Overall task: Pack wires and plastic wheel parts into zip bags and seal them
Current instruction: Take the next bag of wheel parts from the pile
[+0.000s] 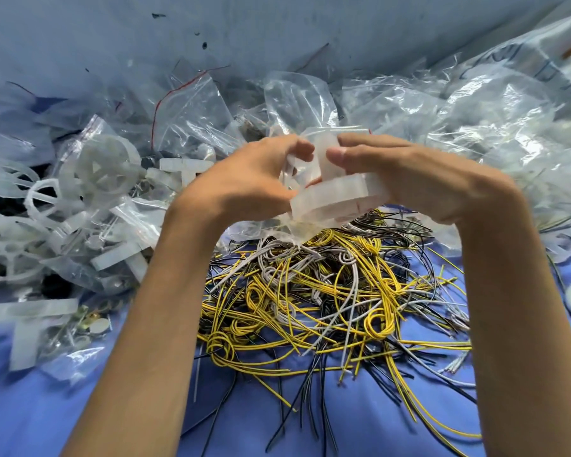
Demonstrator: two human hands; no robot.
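Head view: left hand (pixel 241 183) and right hand (pixel 419 183) pinch wheel parts (pixel 330 196) inside a zip bag (pixel 292 229), likely to seal it, wires (pixel 310 291) beneath the grip.

Our left hand (pixel 244 183): raised, thumb and fingers curled, pinching the plastic wheel part (pixel 337 196).
Our right hand (pixel 409 179): opposite, fingers curled over the same part, thumb tip pressing it.
Our forearms (pixel 152 324): bare, converging upward.
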